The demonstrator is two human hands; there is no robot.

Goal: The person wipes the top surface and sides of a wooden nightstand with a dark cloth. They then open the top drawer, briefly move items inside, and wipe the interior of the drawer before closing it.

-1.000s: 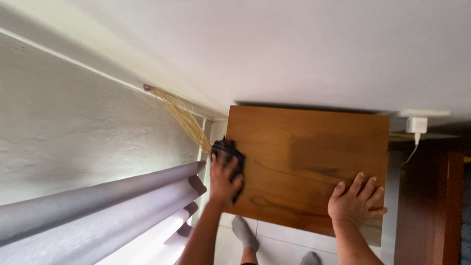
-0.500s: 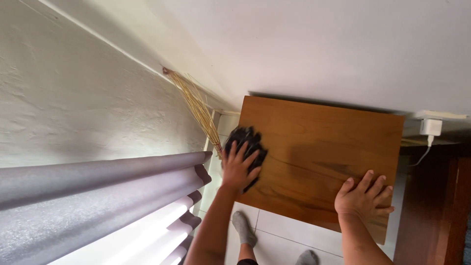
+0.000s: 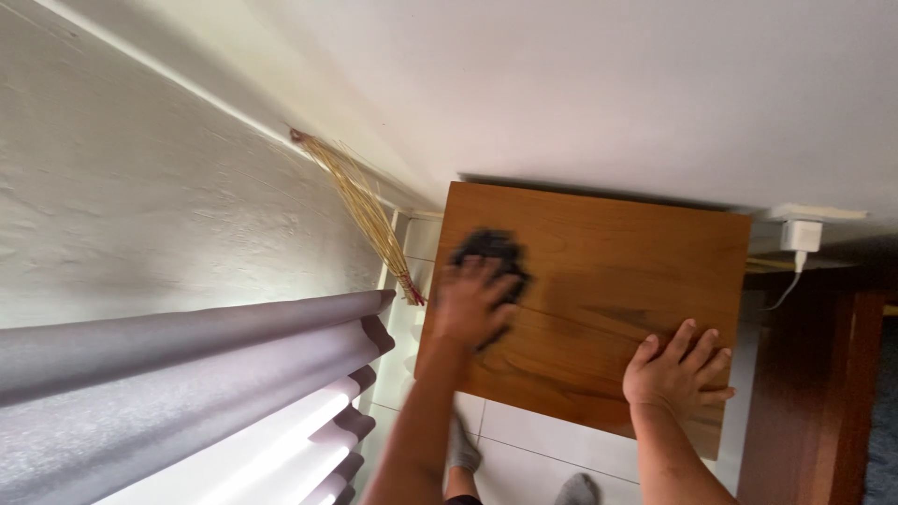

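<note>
wooden tabletop (image 3: 608, 281), white wall (image 3: 608, 84), grey curtain (image 3: 168, 393)

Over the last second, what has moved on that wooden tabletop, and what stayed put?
The left hand, pressing a dark cloth, has slid from the tabletop's left edge further in and towards the wall side; it is blurred with motion. It kept hold of the cloth throughout. The right hand stays flat on the near right part of the wooden tabletop, fingers spread. The straw broom in the corner and the white charger have not shifted.
</note>
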